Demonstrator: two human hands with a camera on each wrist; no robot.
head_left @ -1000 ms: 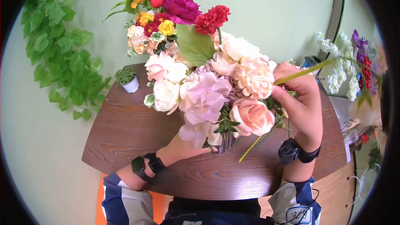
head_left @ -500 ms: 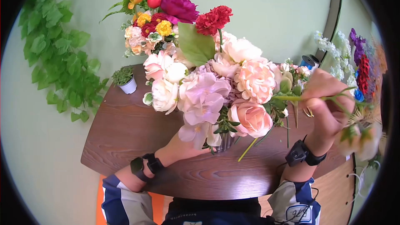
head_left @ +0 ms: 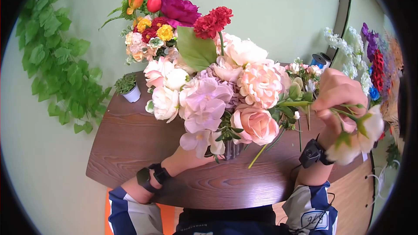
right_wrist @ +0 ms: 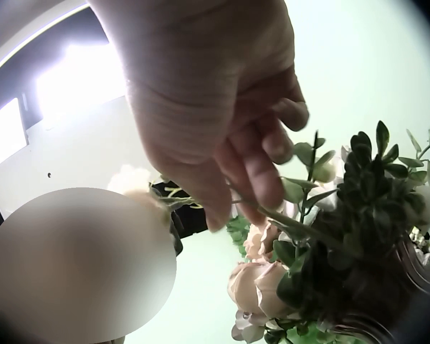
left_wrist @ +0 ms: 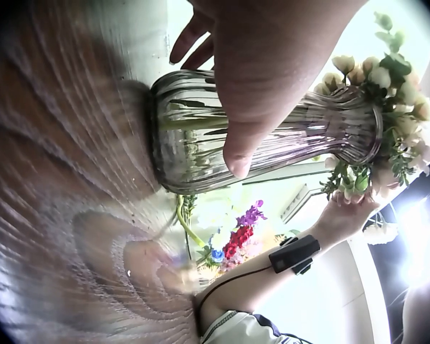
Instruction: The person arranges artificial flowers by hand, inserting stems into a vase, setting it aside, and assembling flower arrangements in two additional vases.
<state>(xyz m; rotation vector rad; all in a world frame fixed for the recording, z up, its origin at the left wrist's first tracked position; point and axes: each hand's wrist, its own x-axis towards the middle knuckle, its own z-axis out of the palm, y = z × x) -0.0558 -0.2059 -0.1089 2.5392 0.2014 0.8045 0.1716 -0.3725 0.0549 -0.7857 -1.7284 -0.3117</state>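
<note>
A ribbed clear glass vase [left_wrist: 190,161] stands on the wooden table, and my left hand [left_wrist: 272,79] grips its side, thumb in front and fingers behind. The vase is packed with pale pink, white and lilac artificial flowers [head_left: 207,98]; in the head view they hide most of the vase and part of the left hand. To the right of the bouquet, my right hand [head_left: 342,98] pinches a green flower stem [head_left: 294,103]. Cream blossoms [head_left: 370,126] hang from the stem beyond the hand, while its other end points left and overlaps the bouquet's edge.
Behind the bouquet is a brighter arrangement with a purple bloom [head_left: 179,11]. A small potted plant [head_left: 127,88] stands at the table's back left. Cut stems [head_left: 257,156] lie by the vase. Ribbon spools [head_left: 318,61] and hanging flowers [head_left: 378,69] are at the right.
My right hand has moved right, away from the bouquet, with the flower stem, and its cream blossoms have swung closer to the wrist. The left hand stays on the vase.
</note>
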